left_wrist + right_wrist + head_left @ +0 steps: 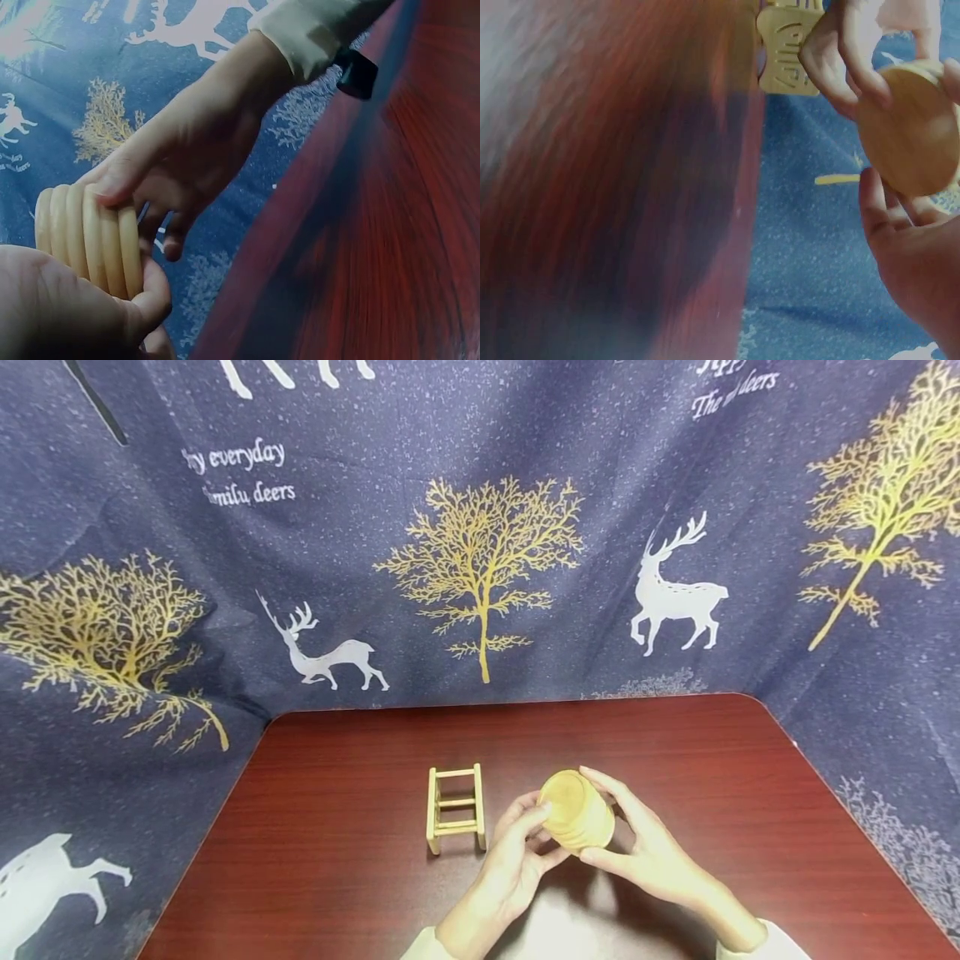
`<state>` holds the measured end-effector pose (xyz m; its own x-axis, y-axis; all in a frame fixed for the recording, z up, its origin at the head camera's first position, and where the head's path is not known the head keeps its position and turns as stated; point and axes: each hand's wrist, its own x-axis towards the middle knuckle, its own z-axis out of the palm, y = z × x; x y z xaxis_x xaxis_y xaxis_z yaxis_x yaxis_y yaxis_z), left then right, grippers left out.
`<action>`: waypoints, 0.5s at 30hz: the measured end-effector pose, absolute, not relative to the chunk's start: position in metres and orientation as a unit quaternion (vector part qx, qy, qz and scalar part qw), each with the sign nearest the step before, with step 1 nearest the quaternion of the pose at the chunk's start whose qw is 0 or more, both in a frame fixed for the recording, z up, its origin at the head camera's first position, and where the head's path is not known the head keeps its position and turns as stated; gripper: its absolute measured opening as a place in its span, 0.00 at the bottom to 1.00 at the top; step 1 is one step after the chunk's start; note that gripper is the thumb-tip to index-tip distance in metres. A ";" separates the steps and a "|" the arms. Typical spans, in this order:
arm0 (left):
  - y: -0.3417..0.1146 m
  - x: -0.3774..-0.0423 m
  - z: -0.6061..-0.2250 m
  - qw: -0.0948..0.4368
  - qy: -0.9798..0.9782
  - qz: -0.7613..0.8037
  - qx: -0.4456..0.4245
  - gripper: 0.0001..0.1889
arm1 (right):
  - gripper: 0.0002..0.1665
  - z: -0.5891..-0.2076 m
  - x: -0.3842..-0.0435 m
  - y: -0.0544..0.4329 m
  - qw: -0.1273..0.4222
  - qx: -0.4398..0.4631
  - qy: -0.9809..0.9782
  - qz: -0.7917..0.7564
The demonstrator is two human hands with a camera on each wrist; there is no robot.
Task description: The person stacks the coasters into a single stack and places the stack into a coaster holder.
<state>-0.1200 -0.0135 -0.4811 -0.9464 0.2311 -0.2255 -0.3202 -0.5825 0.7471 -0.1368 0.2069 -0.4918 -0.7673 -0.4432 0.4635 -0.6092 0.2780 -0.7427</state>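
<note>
Both hands hold a stack of round, pale wooden coasters [573, 810] above the table, tilted so that one flat round face shows. The left wrist view shows several rounded rims of the coasters [91, 236] side by side. My left hand [517, 860] grips the stack from the left, its thumb on the near face's edge. From the right, my right hand [648, 852] holds the stack between thumb and fingers. The coaster face [911, 131] also appears in the right wrist view between both hands. Some fingers are hidden behind the stack.
A small wooden rack [456, 827] with upright posts and crossbars stands on the red-brown table [337, 827], left of the hands. Behind and beside the table hangs a dark blue cloth [525, 435] printed with deer and trees. Bright glare lies on the table's near part.
</note>
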 end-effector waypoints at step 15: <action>-0.007 -0.111 -0.476 0.215 0.329 0.915 -0.093 0.19 | 0.58 -0.490 -0.138 0.177 0.224 0.322 -0.767 0.509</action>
<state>-0.1109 -0.0072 -0.4756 -0.8908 0.3316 -0.3106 -0.4535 -0.6909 0.5630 -0.1382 0.1766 -0.4903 -0.6927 -0.2656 0.6705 -0.7210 0.2755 -0.6358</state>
